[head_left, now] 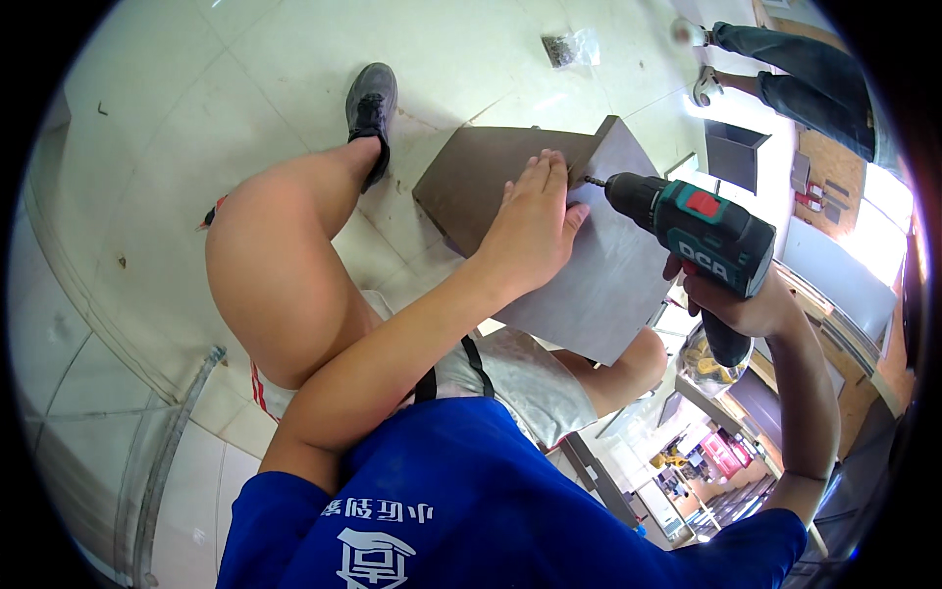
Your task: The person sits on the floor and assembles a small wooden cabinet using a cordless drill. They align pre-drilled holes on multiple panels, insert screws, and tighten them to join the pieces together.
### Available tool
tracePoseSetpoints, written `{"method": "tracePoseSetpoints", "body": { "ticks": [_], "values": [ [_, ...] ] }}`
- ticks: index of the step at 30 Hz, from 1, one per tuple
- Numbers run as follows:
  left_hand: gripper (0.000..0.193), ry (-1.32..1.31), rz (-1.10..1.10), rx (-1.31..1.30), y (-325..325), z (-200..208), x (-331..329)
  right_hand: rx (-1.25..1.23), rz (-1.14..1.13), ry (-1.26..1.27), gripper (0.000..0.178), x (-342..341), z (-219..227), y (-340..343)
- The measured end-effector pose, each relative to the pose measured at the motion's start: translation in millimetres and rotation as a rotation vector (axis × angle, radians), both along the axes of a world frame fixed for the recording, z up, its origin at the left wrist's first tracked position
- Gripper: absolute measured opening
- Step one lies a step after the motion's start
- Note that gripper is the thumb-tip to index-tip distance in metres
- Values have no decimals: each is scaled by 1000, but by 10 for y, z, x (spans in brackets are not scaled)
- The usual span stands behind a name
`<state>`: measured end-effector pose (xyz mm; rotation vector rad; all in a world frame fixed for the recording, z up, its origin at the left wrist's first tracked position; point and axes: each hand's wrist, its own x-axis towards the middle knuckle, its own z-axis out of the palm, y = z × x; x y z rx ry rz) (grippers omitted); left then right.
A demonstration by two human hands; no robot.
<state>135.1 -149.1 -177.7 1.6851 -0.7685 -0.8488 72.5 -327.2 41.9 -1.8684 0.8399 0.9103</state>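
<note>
cordless drill (702, 236) sits in my right hand (738, 302), grip wrapped tight round its handle, bit tip touching the edge of the grey board (599, 275) — my left hand (530, 226) lies flat and open on the brown panel (471, 182), holding nothing, boards resting over my knees above the tiled floor (147, 147).

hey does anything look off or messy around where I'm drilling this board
Nothing looks damaged or spilled. Your left hand lies flat on the brown panel, fingertips close to the bit of the cordless drill in your right hand. A small clear bag lies loose on the floor.
</note>
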Motion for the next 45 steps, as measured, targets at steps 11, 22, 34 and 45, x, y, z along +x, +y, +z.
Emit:
{"method": "tracePoseSetpoints", "body": {
  "ticks": [11,22,34,45],
  "values": [
    [63,20,-4,-32,35,5,64,-80,-164,-116,37,63,-12,223],
    [60,-7,37,-76,28,-29,44,-92,10,17,30,136,43,135],
    [59,0,28,-74,5,-40,27,-133,398,-102,31,327,111,84],
    [53,-96,124,-126,-34,-86,0,-180,383,11,31,420,72,-146]
  ]
}}
